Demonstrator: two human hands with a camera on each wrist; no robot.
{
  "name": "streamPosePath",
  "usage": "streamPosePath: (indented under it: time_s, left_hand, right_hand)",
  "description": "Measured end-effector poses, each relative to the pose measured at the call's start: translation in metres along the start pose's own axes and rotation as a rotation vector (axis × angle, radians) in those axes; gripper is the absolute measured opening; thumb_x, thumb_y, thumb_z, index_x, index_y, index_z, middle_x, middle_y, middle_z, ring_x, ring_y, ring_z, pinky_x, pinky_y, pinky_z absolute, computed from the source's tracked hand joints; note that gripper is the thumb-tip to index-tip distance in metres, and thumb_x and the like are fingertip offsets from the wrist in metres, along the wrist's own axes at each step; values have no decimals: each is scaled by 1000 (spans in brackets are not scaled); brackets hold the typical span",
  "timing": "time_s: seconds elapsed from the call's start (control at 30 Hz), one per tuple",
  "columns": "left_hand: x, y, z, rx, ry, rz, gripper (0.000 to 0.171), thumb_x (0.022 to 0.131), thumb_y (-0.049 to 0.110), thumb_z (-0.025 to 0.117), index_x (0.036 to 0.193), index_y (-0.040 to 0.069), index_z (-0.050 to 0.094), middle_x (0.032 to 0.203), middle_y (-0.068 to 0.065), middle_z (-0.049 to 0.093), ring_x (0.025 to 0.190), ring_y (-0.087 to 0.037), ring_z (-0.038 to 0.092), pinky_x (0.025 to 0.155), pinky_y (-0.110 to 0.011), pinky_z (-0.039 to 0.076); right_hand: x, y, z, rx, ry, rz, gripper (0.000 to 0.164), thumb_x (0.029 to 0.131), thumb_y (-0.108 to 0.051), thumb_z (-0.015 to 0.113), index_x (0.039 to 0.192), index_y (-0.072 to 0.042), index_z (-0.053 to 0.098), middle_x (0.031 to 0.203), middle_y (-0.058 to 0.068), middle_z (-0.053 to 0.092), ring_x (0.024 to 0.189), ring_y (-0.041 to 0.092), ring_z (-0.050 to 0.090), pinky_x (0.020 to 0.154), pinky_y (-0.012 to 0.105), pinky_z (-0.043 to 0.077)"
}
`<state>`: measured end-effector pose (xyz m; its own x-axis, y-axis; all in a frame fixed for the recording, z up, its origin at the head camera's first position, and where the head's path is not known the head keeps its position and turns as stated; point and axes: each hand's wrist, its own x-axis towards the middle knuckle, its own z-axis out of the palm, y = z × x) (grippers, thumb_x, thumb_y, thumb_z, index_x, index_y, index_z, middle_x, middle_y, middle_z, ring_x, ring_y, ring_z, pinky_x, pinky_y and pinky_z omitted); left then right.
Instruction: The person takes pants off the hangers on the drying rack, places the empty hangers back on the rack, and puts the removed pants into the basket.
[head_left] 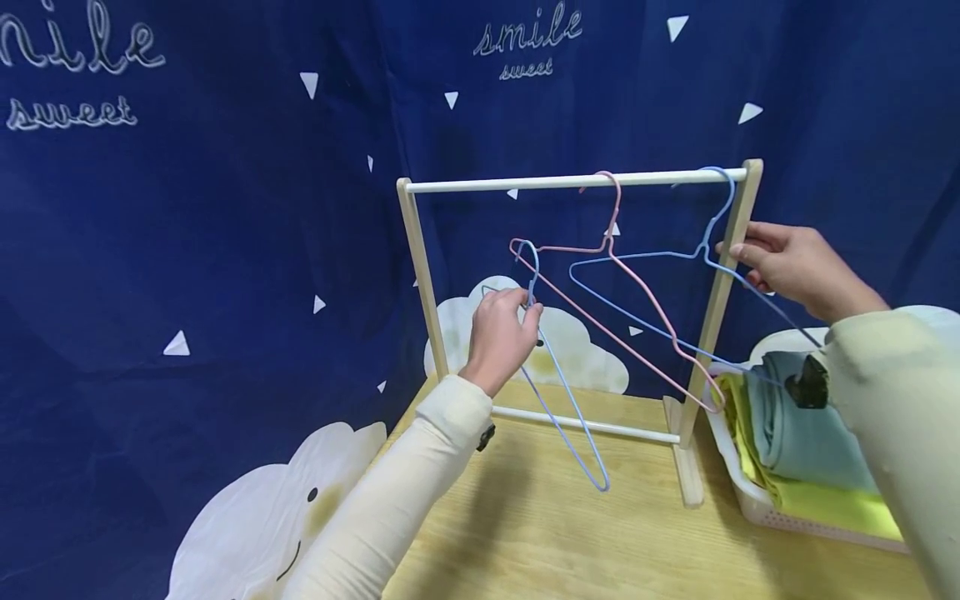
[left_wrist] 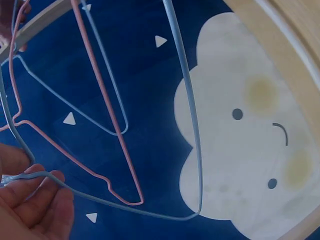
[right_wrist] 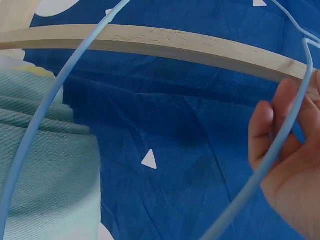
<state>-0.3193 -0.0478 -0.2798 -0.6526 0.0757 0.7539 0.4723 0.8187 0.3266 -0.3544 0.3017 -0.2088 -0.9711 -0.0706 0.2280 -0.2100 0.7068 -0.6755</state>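
Observation:
A light blue hanger (head_left: 557, 358) is pinched just below its hook between the thumb and fingers of my left hand (head_left: 501, 333). That hanger is in front of the rack, its hook below the top rail and apart from it. On the white rail (head_left: 510, 183) hang a pink hanger (head_left: 651, 292) and a second blue hanger (head_left: 637, 317), the blue one near the right end. My right hand (head_left: 798, 265) grips the right wooden post (head_left: 723, 300) with thumb and fingers, behind the second blue hanger's arm. The right wrist view shows this hand's fingers (right_wrist: 287, 102) against the post.
At the right, a white basket (head_left: 757, 504) holds a folded teal cloth (head_left: 806, 425) and a yellow-green cloth (head_left: 840, 504). The rack stands on a wooden table (head_left: 600, 525). Behind it hangs a dark blue curtain (head_left: 262, 225) with white clouds and triangles.

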Motion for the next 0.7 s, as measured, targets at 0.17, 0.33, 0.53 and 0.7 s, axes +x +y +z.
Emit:
streamPosePath:
  time_s: [0.17, 0.33, 0.53, 0.7]
  left_hand:
    - [8, 5, -2, 10, 8, 8, 17, 93, 20, 64, 88, 6, 71, 88, -9, 74, 89, -28, 69, 79, -40, 54]
    - [16, 7, -3, 36, 22, 26, 17, 93, 20, 64, 92, 5, 73, 88, -8, 73, 88, -27, 68, 80, -39, 54]
    - [26, 9, -7, 74, 39, 20, 17, 93, 21, 64, 90, 6, 72, 88, -8, 73, 84, -28, 66, 81, -38, 53]
    - [38, 15, -12, 81, 50, 18, 18, 94, 21, 63, 87, 6, 70, 89, -9, 72, 85, -30, 65, 79, -40, 53]
  right_hand:
    - [-1, 1, 1, 11, -9, -10, 65, 103, -46, 43, 152, -5, 35, 85, -32, 58, 76, 10, 54, 67, 24, 49]
    - [-1, 1, 1, -8, 13, -6, 65, 103, -46, 44, 152, -5, 36, 90, -28, 62, 78, 14, 56, 67, 25, 49]
    - [-2, 1, 1, -10, 15, -11, 64, 103, -44, 45, 152, -5, 36, 95, -24, 65, 78, 16, 56, 66, 24, 50]
    - [-3, 0, 2, -20, 32, -14, 63, 102, -45, 45, 151, -5, 38, 104, -11, 70, 81, 18, 57, 67, 23, 50]
